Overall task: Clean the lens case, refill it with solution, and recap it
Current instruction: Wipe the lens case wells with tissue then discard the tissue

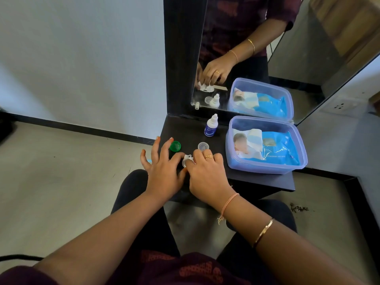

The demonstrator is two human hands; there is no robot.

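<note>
On the dark shelf (257,182) my left hand (164,167) holds down the clear lens case (184,163), thumb and forefinger on it, the other fingers spread. My right hand (207,173) pinches a small white wipe (188,158) and presses it into the case. The case is mostly hidden under both hands. A green cap (175,146) lies just beyond my left fingertips. A clear cap (203,145) lies beyond my right fingers. The small white solution bottle (211,126) with a blue label stands upright farther back.
A translucent blue box (265,167) holding a pack of wet wipes (273,147) sits at the right of the shelf. A mirror (267,58) stands behind it against the wall. My knees are under the shelf's front edge.
</note>
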